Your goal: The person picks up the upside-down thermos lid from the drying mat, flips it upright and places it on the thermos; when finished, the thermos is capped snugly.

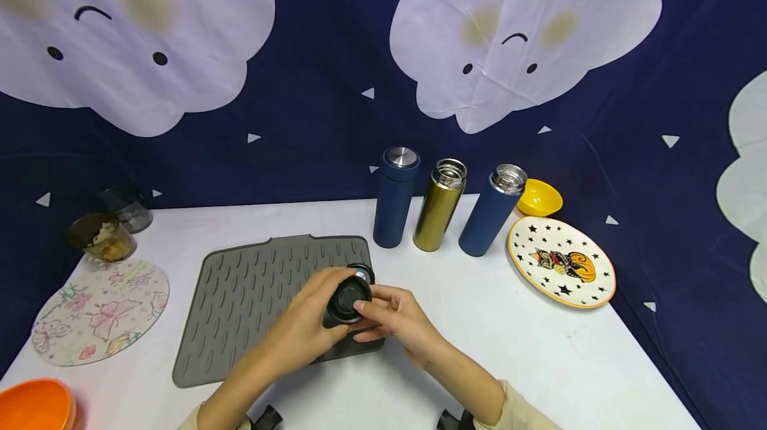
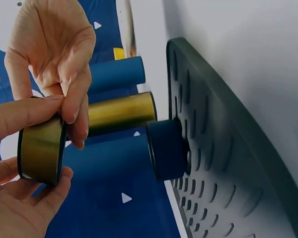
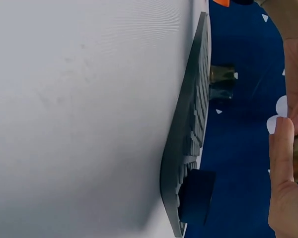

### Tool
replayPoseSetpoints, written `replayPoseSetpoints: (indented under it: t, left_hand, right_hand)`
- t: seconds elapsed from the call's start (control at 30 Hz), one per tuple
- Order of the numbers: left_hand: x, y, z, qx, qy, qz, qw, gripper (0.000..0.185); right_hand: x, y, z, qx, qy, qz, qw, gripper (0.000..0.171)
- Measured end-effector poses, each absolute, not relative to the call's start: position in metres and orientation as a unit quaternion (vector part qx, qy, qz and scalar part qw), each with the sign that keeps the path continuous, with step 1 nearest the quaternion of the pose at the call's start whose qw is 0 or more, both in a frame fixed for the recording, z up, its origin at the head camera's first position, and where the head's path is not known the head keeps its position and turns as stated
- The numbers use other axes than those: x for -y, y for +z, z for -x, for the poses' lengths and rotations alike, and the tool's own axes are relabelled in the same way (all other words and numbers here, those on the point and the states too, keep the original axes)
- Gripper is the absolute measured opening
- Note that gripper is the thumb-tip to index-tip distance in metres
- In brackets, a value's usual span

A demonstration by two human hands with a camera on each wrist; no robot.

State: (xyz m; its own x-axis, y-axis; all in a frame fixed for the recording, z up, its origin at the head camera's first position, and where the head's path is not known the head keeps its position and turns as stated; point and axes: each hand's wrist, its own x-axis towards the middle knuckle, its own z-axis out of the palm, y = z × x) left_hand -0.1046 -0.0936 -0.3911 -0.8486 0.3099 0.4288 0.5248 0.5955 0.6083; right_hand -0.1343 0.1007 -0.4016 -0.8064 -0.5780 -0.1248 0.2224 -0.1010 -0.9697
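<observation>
Above the grey ridged drying mat [image 1: 252,303], my left hand [image 1: 311,313] grips a gold flask lid [image 2: 42,148], its black underside facing up toward my head. My right hand [image 1: 407,323] pinches the rim of that lid, the thumb lying over the black underside. A dark blue lid [image 2: 166,151] rests on the mat just behind the held one. Beyond the mat stand a blue flask [image 1: 395,207] with a steel-topped lid, a gold flask [image 1: 439,210] with a bare steel mouth, and another blue flask [image 1: 488,217], also uncapped.
A star-patterned plate [image 1: 560,237] and a yellow bowl [image 1: 539,198] are at the right. On the left lie a round butterfly-print placemat [image 1: 98,317], a brown glass [image 1: 108,247] with contents, a dark clear glass [image 1: 133,214] and an orange bowl [image 1: 36,407].
</observation>
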Motion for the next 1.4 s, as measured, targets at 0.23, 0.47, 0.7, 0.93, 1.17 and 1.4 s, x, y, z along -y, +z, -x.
replayPoseSetpoints:
  t: [0.23,0.47,0.7,0.93,1.17,1.4]
  left_hand:
    - [0.091,-0.393,0.102,0.881,-0.39,0.239,0.125,0.08]
    - [0.098,-0.394,0.101,0.837,-0.511,0.191,0.044,0.083]
    - [0.105,-0.396,0.104,0.758,-0.621,0.198,-0.034,0.065]
    - [0.103,-0.396,0.108,0.702,-0.675,0.193,-0.119,0.067]
    - [0.098,-0.394,0.107,0.668,-0.697,0.224,-0.134,0.084]
    - [0.085,-0.394,0.104,0.679,-0.679,0.275,-0.057,0.081]
  right_hand:
    - [-0.102,-0.406,0.131,-0.615,-0.733,0.131,0.26,0.045]
    - [-0.106,-0.408,0.124,-0.697,-0.684,0.182,0.117,0.038]
    - [-0.113,-0.41,0.124,-0.78,-0.459,0.358,-0.23,0.037]
    - [-0.116,-0.399,0.134,-0.705,-0.211,0.476,-0.482,0.025]
    - [-0.116,-0.381,0.142,-0.595,-0.084,0.523,-0.605,0.019]
    - [-0.117,-0.381,0.146,-0.54,-0.052,0.546,-0.638,0.023]
